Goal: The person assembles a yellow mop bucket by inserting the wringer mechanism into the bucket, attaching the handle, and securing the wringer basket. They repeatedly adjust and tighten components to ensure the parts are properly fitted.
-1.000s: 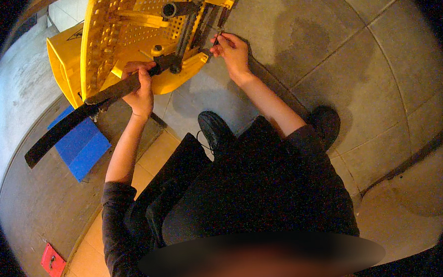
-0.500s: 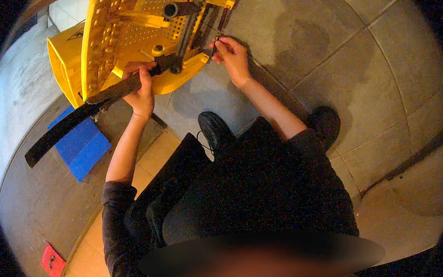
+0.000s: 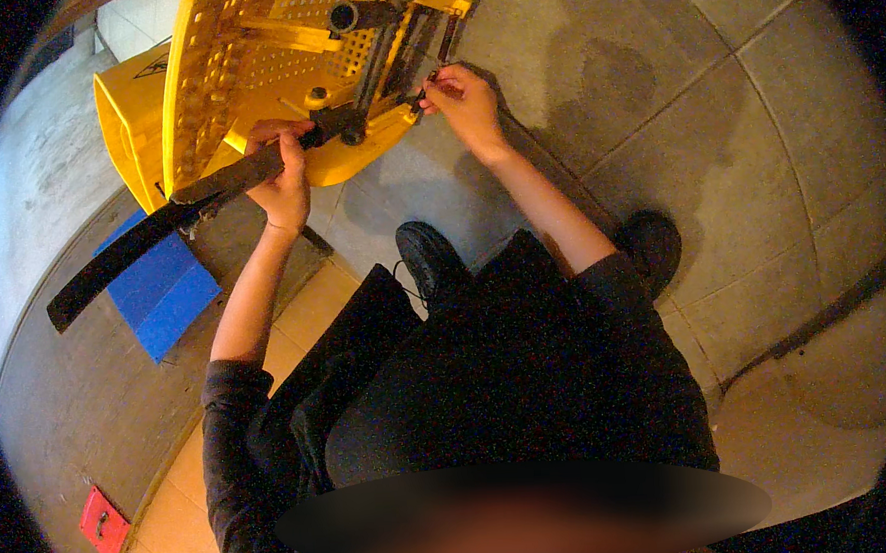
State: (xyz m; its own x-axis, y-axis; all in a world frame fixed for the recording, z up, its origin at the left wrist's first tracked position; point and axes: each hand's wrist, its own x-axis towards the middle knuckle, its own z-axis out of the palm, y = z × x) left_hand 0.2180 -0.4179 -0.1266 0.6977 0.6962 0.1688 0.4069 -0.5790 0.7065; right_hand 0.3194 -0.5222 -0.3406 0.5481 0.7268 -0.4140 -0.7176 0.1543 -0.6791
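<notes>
A yellow perforated mop wringer [image 3: 185, 100] with dark metal linkage lies tilted at the upper left. My left hand [image 3: 283, 180] is closed around its long black handle [image 3: 112, 272], close to where that meets the wringer. At the wringer's near right corner, my right hand [image 3: 469, 110] pinches a small dark part [image 3: 420, 101], too small to name. Just above those fingers, a thin dark reddish rod-like piece [image 3: 448, 38] hangs along the wringer's right side. Fingers hide how the two pieces meet.
Behind the wringer stands a yellow bucket-like body [image 3: 126, 123]. A blue panel [image 3: 169, 296] lies under the handle, and a red plate [image 3: 104, 525] sits at the lower left. My black shoes [image 3: 432, 262] are on grey tiles [image 3: 697, 153], which have dark wet-looking patches.
My right hand has shifted slightly, its fingertips now tilted down and left with the small dark part at the wringer's corner. The wringer has moved very little; my left hand keeps its grip.
</notes>
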